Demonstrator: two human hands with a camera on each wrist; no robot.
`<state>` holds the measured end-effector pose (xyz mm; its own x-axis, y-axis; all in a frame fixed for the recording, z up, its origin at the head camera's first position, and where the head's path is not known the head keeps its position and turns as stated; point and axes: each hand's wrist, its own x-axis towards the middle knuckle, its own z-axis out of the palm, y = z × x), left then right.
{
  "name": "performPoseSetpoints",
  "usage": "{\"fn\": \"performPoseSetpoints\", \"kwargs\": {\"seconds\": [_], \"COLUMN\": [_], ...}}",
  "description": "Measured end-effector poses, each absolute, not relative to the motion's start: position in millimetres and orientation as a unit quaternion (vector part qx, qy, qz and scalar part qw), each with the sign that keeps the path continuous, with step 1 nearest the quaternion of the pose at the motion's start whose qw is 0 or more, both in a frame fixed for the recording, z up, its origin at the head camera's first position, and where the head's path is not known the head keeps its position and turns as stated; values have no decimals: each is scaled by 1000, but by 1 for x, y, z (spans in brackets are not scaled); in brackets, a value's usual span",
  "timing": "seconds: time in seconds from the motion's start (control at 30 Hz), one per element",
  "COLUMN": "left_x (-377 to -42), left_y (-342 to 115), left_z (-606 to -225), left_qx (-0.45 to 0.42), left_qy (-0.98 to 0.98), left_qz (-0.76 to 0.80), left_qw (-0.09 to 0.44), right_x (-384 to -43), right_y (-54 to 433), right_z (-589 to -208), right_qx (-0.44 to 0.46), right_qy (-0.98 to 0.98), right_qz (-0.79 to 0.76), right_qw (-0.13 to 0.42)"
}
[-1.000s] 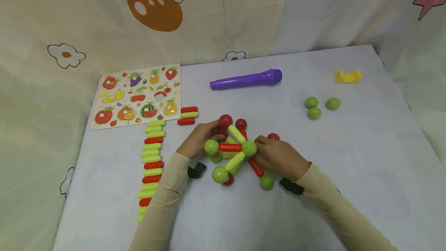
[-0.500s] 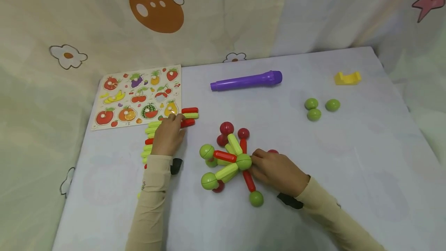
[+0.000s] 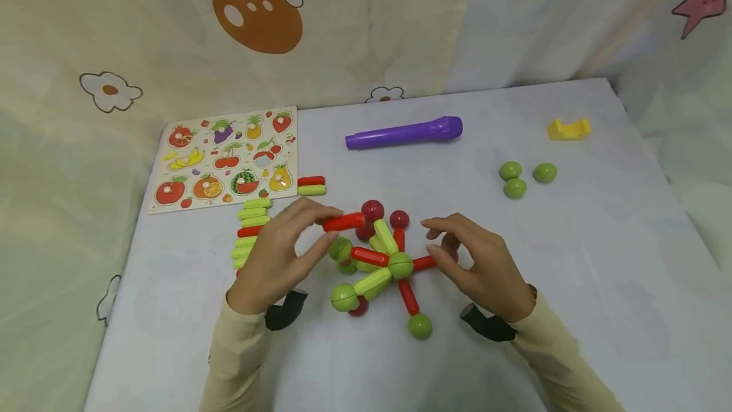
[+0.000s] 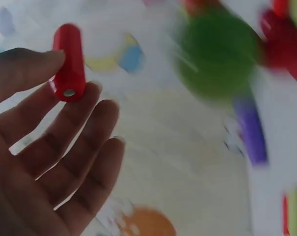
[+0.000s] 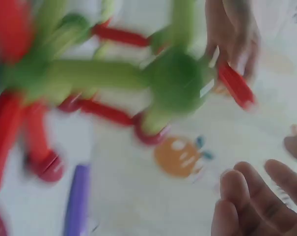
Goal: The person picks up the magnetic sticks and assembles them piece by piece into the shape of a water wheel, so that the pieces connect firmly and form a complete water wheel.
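Between thumb and fingers, my left hand (image 3: 280,256) pinches a red rod (image 3: 344,222), held over the left part of a ball-and-rod structure (image 3: 374,281). The left wrist view shows that red rod (image 4: 69,61) with a small hole in its end. Green and dark red balls joined by red and light green rods make up the structure, which stands on the table. My right hand (image 3: 483,262) is at the structure's right side, thumb and fingers apart, holding nothing. Behind its fingers a red ball on the structure's right rod is mostly hidden.
A column of red and light green rods (image 3: 251,232) lies on the left, partly behind the left arm. Two more rods (image 3: 311,185) sit beside a fruit puzzle board (image 3: 229,199). Farther back are a purple toy microphone (image 3: 403,133), several green balls (image 3: 515,188) and a yellow piece (image 3: 569,130).
My left hand left the structure, reached to the rods near the board and came back with one red rod. The structure shifted slightly towards me. My right hand let go of it.
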<state>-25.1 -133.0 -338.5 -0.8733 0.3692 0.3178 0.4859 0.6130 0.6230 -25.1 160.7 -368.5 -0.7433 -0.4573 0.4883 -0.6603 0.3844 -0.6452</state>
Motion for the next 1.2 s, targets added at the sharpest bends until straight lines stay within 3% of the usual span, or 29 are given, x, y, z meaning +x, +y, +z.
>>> {"fn": "performPoseSetpoints", "kwargs": {"seconds": [0.17, 0.33, 0.67, 0.87, 1.2], "left_x": [-5, 0, -2, -3, 0], "left_y": [-102, -84, -97, -102, -107], "left_z": [-317, -319, -328, -332, -333], "left_qx": [-362, -408, -345, -326, -300], "left_qy": [-861, -851, -871, -872, -880], "left_qz": [-352, -326, -346, -362, -365], "left_qw": [62, 51, 50, 51, 43], "right_x": [-11, 6, 48, 54, 47], "right_y": [143, 137, 149, 135, 128], "right_z": [-358, -363, -405, -419, -417], "right_qx": [403, 370, 193, 165, 142], "right_qy": [-750, -753, -782, -797, -804], "right_qz": [513, 535, 585, 579, 573], "right_qw": [111, 96, 91, 59, 73]}}
